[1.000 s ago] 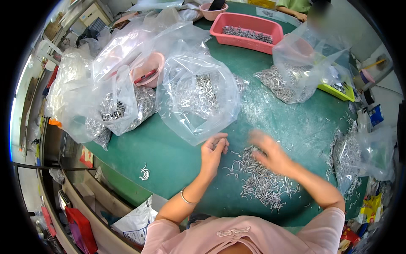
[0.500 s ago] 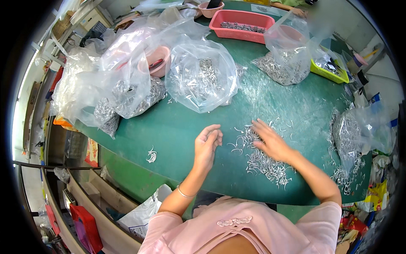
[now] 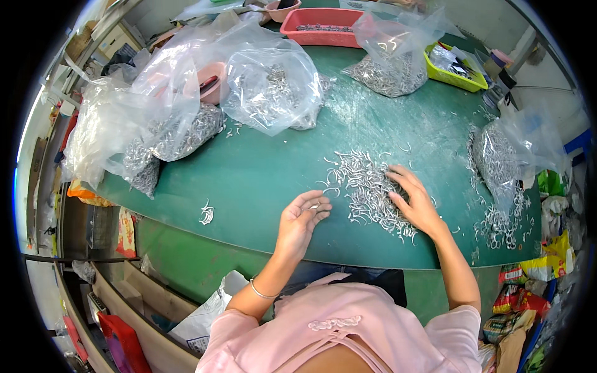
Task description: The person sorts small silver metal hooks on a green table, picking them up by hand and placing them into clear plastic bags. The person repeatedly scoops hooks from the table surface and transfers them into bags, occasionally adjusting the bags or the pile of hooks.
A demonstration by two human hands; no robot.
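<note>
A pile of curved metal pieces (image 3: 367, 193) was spread on the green table (image 3: 261, 180). Its right edge was touched by the right hand (image 3: 418, 202), unclenched, fingers loosely spread; half a second earlier, its far part had been partly covered by that hand. Left of the pile, the left hand (image 3: 300, 221) was held half-curled; whether anything was gripped could not be told. Print on the white sack (image 3: 214, 304), well left of the pile, was too small to be read.

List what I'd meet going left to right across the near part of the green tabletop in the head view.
Small cluster of curved metal pieces → left hand → large loose pile of metal pieces → right hand → clear bag of metal pieces.
</note>
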